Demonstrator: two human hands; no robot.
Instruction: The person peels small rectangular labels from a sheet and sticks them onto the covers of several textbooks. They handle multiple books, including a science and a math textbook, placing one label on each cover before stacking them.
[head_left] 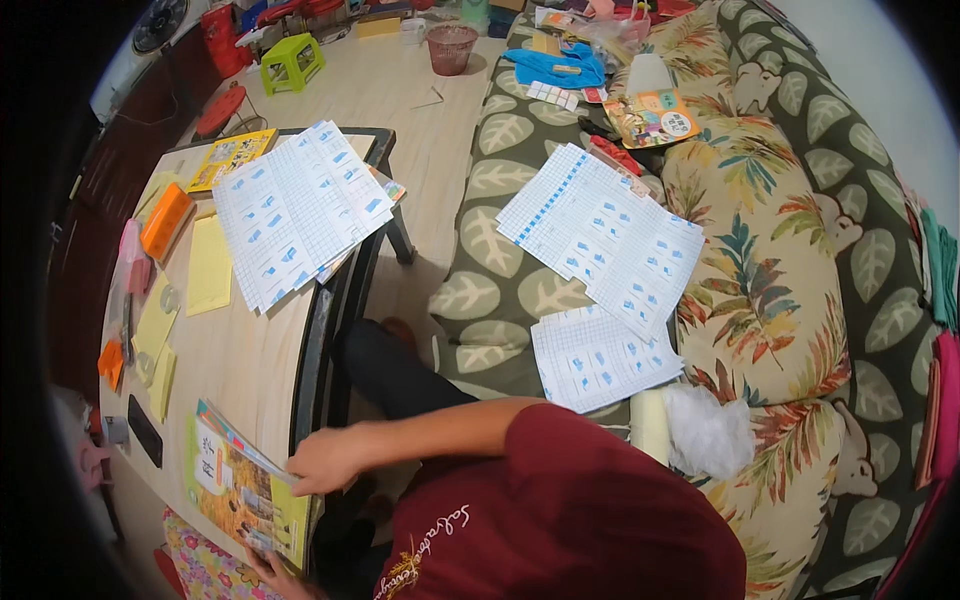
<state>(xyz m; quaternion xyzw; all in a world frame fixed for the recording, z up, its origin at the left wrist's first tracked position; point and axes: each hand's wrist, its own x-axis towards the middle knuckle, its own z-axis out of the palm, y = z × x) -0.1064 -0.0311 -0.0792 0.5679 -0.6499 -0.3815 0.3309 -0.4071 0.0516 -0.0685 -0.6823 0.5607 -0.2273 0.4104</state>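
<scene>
A green textbook [228, 470] with an autumn picture on its cover lies at the near end of the table, on my left. Thinner booklets [232, 428] show along its far edge. My right hand [325, 460] is closed on the booklets' edge at the table's side, fingertips partly hidden. At the book's near edge, my left hand [275, 575] grips the cover's lower border, partly cut off by the bottom of the picture. A dark phone [145, 432] rests on the table beyond the book.
On the table [265, 365] are a stack of printed sheets [300, 215], a yellow book [232, 158], yellow papers [208, 265] and an orange case [166, 222]. More sheets [610, 240] cover the leaf-patterned sofa [510, 290] to my right, near a crumpled clear plastic bag [710, 430].
</scene>
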